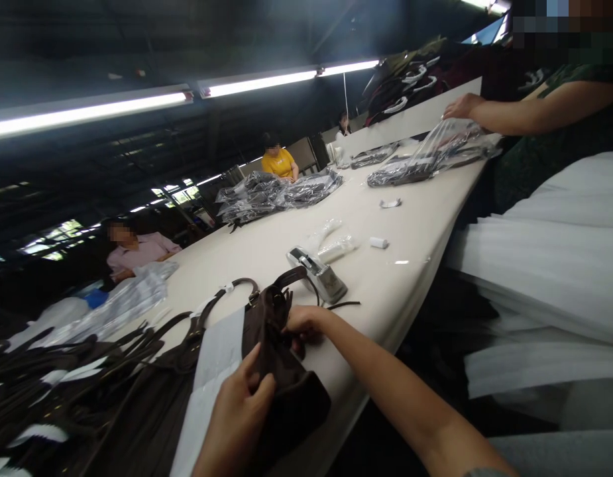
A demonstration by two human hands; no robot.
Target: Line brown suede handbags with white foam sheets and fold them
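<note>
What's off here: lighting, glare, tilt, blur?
Head view: fluorescent tubes blown out against a dark, blurry ceiling; head view: glare streaks on the plastic-wrapped bundles; head view: dark brown bag loses inner detail in shadow; head view: tabletop strongly tilted.

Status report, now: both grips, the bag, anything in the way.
Left grip on side of dark brown bag. Right grip at its opening, partly hidden. Grey device on table close beyond bag, possible obstruction.
</note>
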